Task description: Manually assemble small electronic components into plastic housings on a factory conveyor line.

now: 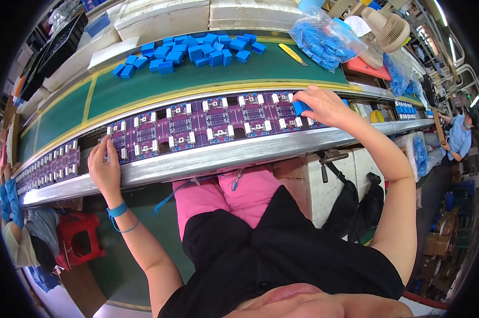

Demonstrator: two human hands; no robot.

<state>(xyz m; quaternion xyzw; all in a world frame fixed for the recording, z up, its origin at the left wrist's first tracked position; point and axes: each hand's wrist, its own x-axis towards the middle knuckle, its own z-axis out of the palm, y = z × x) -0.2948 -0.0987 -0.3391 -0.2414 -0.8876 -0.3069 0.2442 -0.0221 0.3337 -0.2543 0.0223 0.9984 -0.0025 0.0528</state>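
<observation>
A long purple circuit board panel (180, 126), set with rows of white connectors, lies along the rail in front of me. At its left end rests my left hand (105, 165), fingers stretched out against the board's edge, with a blue wrist strap (117, 210) below. Over the right end, my right hand (323, 106) pinches a small blue plastic housing (301, 106) on the connectors. Part of that housing hides behind the fingers. More blue shows just past this hand. A second purple panel (51, 168) lies farther left, apart from the first.
Loose blue housings (194, 52) lie heaped on the green bench (128, 94) beyond the rail. A yellow cutter knife (292, 54) and a plastic bag of blue pieces (324, 40) are to their right. The metal rail edge (218, 151) runs before me. Co-workers sit at both sides.
</observation>
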